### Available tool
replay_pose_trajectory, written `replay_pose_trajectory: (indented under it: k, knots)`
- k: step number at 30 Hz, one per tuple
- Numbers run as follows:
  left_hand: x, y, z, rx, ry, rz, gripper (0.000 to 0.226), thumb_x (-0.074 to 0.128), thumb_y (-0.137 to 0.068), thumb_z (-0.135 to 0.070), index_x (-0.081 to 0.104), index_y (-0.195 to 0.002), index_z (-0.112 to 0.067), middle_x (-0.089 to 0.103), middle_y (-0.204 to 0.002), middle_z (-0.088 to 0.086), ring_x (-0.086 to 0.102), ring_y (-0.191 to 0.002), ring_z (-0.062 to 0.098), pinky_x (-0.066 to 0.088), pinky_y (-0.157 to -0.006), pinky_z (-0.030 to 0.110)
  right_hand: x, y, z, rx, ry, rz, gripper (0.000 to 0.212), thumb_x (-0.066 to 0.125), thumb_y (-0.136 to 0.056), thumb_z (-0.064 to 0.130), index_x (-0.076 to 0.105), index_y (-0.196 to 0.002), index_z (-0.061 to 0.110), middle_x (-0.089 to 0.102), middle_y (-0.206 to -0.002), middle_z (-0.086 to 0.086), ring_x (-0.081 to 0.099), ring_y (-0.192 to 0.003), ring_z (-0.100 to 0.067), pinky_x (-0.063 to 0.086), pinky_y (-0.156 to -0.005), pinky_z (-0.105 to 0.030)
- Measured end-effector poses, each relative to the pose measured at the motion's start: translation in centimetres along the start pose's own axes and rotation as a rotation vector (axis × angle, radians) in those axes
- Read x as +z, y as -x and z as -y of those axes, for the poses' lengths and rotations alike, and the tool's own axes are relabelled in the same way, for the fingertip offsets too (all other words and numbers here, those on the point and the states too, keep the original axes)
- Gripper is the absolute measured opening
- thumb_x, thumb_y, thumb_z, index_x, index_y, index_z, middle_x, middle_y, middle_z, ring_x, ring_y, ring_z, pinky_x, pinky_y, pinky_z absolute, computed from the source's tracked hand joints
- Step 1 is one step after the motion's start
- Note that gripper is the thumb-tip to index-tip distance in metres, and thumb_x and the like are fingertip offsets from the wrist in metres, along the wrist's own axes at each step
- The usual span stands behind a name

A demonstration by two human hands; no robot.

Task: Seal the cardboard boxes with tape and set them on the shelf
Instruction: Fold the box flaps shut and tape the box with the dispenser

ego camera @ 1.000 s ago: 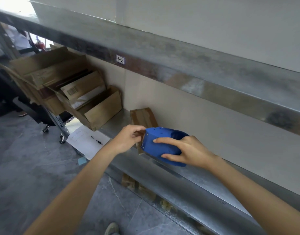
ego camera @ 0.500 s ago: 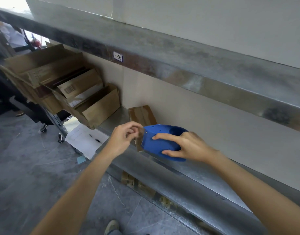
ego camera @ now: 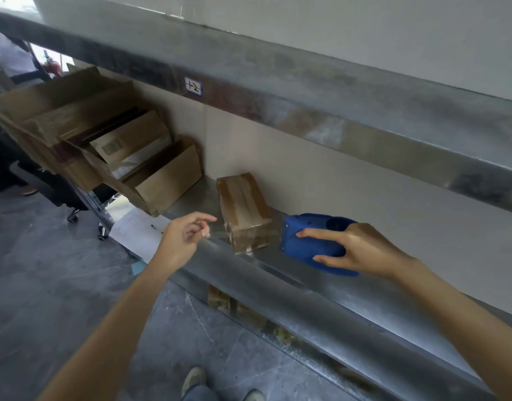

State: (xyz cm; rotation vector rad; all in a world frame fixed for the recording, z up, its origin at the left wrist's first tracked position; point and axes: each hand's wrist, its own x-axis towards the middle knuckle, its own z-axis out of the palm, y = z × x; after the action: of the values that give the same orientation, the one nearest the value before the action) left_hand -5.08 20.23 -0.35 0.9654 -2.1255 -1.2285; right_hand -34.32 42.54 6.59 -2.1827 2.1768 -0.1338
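The small taped cardboard box (ego camera: 243, 212) lay on the metal shelf (ego camera: 350, 302), close to its front edge. Just right of the box our right hand (ego camera: 362, 250) gripped the blue tape dispenser (ego camera: 309, 244), fingers over its top and thumb under it. Left of the box and apart from it, our left hand (ego camera: 185, 238) hung with half-curled fingers, and we could not tell whether they pinched anything. Farther left of the box leaned open cardboard boxes (ego camera: 168, 180), above it a label (ego camera: 193, 86) marked the upper beam, and below and left of it a sheet of paper (ego camera: 136, 233) lay on the floor.
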Motion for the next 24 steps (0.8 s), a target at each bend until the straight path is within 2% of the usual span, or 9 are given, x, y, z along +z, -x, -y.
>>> replay_pose_trajectory:
  k: [7, 11, 14, 16, 20, 24]
  knots:
    - [2.0, -0.1, -0.7, 0.036, -0.037, 0.002, 0.042, 0.069, -0.089, -0.003, 0.064, -0.118, -0.033, 0.061, -0.089, 0.005, 0.062, -0.081, 0.009, 0.052, -0.081, 0.017, 0.7, 0.1, -0.4, 0.061, -0.006, 0.046, 0.054, 0.051, -0.091, 0.053, 0.031, -0.14, 0.061, 0.032, -0.044, 0.007, 0.035, -0.041, -0.013, 0.04, -0.047, -0.027]
    - [2.7, -0.4, -0.5, 0.08, -0.053, -0.016, 0.044, 0.068, -0.088, 0.001, 0.065, -0.118, -0.031, 0.055, -0.088, 0.007, 0.058, -0.079, 0.016, 0.051, -0.08, 0.021, 1.2, 0.1, -0.1, 0.092, -0.029, 0.043, 0.054, 0.06, -0.091, 0.047, 0.038, -0.139, 0.059, 0.027, -0.044, 0.009, 0.029, -0.04, -0.009, 0.04, -0.048, -0.027]
    - [2.9, -0.9, -0.1, 0.098, -0.077, -0.02, 0.043, 0.066, -0.089, 0.004, 0.068, -0.119, -0.027, 0.053, -0.087, 0.005, 0.056, -0.079, 0.017, 0.05, -0.079, 0.023, 1.2, 0.0, 0.1, 0.111, -0.029, 0.044, 0.053, 0.06, -0.091, 0.046, 0.04, -0.139, 0.057, 0.027, -0.044, 0.009, 0.029, -0.041, -0.008, 0.032, -0.048, -0.02]
    - [3.1, -1.2, 0.2, 0.13, -0.094, -0.026, 0.043, 0.066, -0.089, 0.004, 0.069, -0.12, -0.024, 0.052, -0.086, 0.002, 0.056, -0.08, 0.013, 0.048, -0.078, 0.018, 1.3, 0.0, 0.1, 0.123, -0.034, 0.042, 0.053, 0.062, -0.09, 0.045, 0.041, -0.138, 0.056, 0.026, -0.045, 0.011, 0.029, -0.041, -0.007, 0.027, -0.047, -0.016]
    - [4.0, -1.4, 0.5, 0.175, -0.079, -0.052, 0.042, 0.068, -0.086, 0.006, 0.07, -0.12, -0.019, 0.049, -0.085, 0.0, 0.054, -0.078, 0.001, 0.044, -0.076, 0.008, 1.6, -0.1, -0.1, 0.156, -0.046, 0.057, 0.054, 0.062, -0.091, 0.045, 0.039, -0.137, 0.06, 0.032, -0.045, 0.009, 0.033, -0.042, -0.009, 0.03, -0.048, -0.018]
    - [5.1, -1.4, 1.0, 0.203, -0.056, -0.171, 0.036, 0.07, -0.08, 0.01, 0.074, -0.11, -0.011, 0.05, -0.08, 0.001, 0.056, -0.075, 0.002, 0.042, -0.074, 0.006, 1.6, -0.3, 0.3, 0.168, -0.059, 0.056, 0.052, 0.062, -0.091, 0.044, 0.042, -0.137, 0.058, 0.029, -0.044, 0.011, 0.033, -0.041, -0.01, 0.026, -0.048, -0.015]
